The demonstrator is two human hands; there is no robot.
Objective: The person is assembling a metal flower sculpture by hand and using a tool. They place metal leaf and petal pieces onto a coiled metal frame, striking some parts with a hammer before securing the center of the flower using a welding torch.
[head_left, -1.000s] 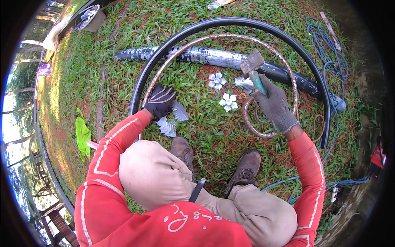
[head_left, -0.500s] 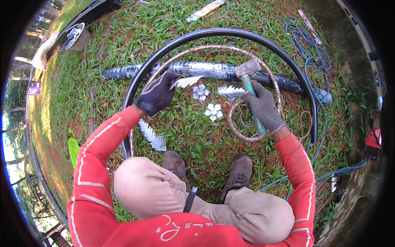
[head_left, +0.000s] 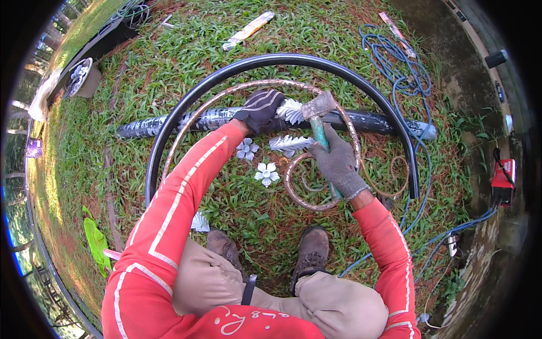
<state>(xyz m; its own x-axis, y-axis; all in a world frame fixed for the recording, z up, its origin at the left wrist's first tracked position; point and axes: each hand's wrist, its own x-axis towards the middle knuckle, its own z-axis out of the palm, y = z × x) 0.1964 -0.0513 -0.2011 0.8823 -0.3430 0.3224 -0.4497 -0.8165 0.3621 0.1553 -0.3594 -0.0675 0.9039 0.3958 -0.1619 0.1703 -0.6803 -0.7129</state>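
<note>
My gloved left hand is closed on a silvery ribbed metal leaf, held against a long black pipe with worn silver patches. In my gloved right hand is a hammer with a green handle; its head is just right of the leaf. Another metal leaf lies between my hands, close to a grey metal flower and a whiter flower. My left forearm partly covers one more leaf. Around these curve a rusty scroll bar and a black bent tube.
Tangled blue cable lies on the grass at the far right, by a concrete edge with a red box-shaped device. A bucket of metal pieces stands far left. A long package rests beyond the tube.
My left hand has carried its leaf to the right, over the pipe and up near the hammer head. My right hand still grips the hammer. The whole view has shifted slightly.
</note>
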